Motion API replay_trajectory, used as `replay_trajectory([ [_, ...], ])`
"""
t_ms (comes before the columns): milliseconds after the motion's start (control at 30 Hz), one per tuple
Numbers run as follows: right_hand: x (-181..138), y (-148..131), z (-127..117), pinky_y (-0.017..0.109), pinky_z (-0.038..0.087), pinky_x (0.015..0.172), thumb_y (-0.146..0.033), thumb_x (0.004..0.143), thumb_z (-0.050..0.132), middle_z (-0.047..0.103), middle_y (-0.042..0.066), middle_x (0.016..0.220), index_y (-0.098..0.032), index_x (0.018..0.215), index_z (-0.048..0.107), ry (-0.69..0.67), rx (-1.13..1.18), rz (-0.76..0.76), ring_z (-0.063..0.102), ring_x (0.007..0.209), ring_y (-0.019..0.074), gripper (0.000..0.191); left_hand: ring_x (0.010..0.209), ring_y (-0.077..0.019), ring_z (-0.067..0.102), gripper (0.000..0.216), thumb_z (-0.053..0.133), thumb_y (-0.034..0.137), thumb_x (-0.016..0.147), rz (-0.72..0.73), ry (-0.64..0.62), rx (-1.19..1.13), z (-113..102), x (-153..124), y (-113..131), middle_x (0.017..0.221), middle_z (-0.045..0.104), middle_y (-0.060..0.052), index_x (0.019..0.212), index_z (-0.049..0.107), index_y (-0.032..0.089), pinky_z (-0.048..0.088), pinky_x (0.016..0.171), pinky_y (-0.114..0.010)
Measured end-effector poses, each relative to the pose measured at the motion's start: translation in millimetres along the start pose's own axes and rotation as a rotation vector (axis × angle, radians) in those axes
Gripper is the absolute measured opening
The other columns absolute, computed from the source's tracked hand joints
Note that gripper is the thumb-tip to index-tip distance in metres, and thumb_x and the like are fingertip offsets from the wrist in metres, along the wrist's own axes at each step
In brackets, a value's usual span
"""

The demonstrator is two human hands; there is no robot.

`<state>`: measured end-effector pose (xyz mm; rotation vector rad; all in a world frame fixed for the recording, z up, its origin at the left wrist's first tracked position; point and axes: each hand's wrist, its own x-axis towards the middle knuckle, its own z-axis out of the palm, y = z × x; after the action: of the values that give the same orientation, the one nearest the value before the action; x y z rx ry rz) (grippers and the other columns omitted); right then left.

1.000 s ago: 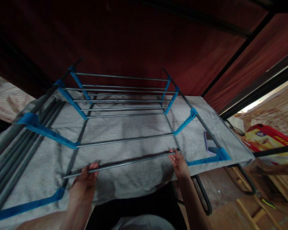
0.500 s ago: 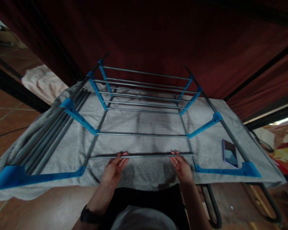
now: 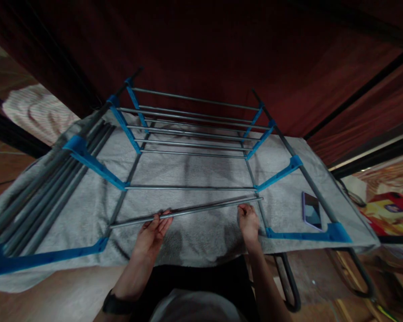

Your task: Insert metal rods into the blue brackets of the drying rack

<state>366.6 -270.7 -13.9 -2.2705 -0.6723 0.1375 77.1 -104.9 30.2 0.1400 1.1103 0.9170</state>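
Observation:
A loose grey metal tube [image 3: 201, 208] lies slanted over the near part of a rack frame, its right end farther from me. My left hand [image 3: 151, 232] is closed on the tube left of its middle, fingers beneath and thumb on top. Just below the tube's right part is my right hand [image 3: 249, 223], its fingers curled together in a pinch; what they hold, if anything, is hidden. The frame has grey side tubes [image 3: 310, 183], blue plastic brackets [image 3: 278, 173] and several crossbars [image 3: 191, 188] joining the two sides.
Grey cloth [image 3: 188, 167] covers the table under the frame. Several loose tubes [image 3: 58, 188] lie along the left side. A phone [image 3: 312, 210] rests inside the right side tube. Behind hangs a dark red curtain [image 3: 201, 49]. At far right is a red and yellow package [image 3: 389, 210].
The tube has gone from level to slanted, its right end moving away from me. My right hand has left its grip on the tube and curled its fingers. The view has shifted slightly.

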Motion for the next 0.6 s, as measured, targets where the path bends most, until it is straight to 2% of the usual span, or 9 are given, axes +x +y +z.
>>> replay_trajectory([
  [400,9.1,-6.6,0.5,0.034,0.047,0.074,-0.036,0.086,0.057,0.063,0.005,0.082,-0.026,0.078,0.060,0.038,0.045,0.023,0.065,0.080,0.0225,0.013,0.095,-0.0204,0.076,0.023,0.050,0.002,0.095,-0.001,0.011,0.019,2.7,3.4,2.5,0.093,0.078,-0.012,0.083,0.068,0.011,0.059,0.099,-0.041],
  [600,11.5,-7.1,4.1,0.032,0.052,0.078,-0.037,0.088,0.060,0.062,0.003,0.084,-0.027,0.081,0.059,0.005,-0.065,0.007,0.060,0.075,0.0175,0.011,0.101,-0.0219,0.075,0.018,0.053,0.005,0.096,-0.021,0.022,0.005,4.9,4.3,3.1,0.095,0.077,-0.013,0.087,0.068,0.012,0.059,0.101,-0.042],
])
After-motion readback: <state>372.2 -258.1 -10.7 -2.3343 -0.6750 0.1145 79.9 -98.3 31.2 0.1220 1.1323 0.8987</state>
